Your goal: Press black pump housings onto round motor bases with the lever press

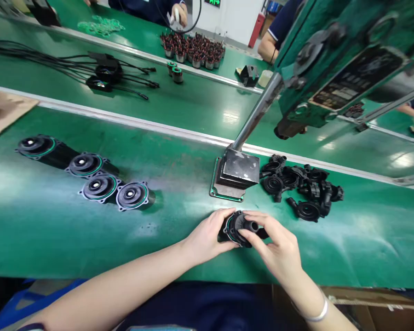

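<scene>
The glossy green tabletop (pixel 55 230) ends at a pale metal rail (pixel 152 128) along its far side. Toward the left, four black cylindrical housings (pixel 84 164) stand close together, their green-ringed ends facing up. Near the rail sits a metal press base (pixel 240 168) with a green-edged foot. Right of it lie black plastic covers (pixel 290 177), loosely heaped; a brown sheet (pixel 10 108) lies at the far left.

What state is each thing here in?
Left hand: around the held housing
Right hand: gripping the held cover
Held cover: against the held housing, seating unclear
Four other housings: uncovered, green rings showing
Loose covers: clustered together
Press ram: raised
Black cables: plug ends unconnected
</scene>
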Motion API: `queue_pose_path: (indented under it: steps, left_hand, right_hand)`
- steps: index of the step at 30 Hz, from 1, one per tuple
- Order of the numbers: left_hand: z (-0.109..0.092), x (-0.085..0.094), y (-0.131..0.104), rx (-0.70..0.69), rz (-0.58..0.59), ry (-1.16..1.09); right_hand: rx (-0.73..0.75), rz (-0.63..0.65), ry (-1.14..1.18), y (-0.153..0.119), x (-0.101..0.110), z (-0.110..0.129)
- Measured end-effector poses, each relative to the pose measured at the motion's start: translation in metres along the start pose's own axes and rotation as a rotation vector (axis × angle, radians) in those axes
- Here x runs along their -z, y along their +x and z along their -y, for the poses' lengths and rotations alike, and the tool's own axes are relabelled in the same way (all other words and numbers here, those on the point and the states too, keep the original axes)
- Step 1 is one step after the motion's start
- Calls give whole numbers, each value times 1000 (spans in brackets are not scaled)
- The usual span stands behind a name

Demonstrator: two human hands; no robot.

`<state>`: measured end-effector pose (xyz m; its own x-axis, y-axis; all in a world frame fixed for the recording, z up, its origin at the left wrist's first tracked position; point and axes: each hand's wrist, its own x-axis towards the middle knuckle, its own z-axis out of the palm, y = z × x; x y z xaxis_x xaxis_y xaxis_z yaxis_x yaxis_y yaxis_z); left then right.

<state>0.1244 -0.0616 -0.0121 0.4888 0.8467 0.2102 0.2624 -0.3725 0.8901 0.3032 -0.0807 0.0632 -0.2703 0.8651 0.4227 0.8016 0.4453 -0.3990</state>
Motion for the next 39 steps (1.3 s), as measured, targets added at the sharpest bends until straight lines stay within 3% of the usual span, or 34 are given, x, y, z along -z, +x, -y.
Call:
queue_pose_path:
  steps: [4, 27, 39]
  left_hand:
    - [2, 0, 0, -29, -5, -32]
    - [4, 0, -1, -26, 34, -54]
    - [14, -2, 3, -228, 61, -43]
  right_hand:
    - [41, 27, -61, -1, -8, 2]
    - [86, 98, -71, -6, -9, 0]
    - [-11, 22, -78, -17, -19, 2]
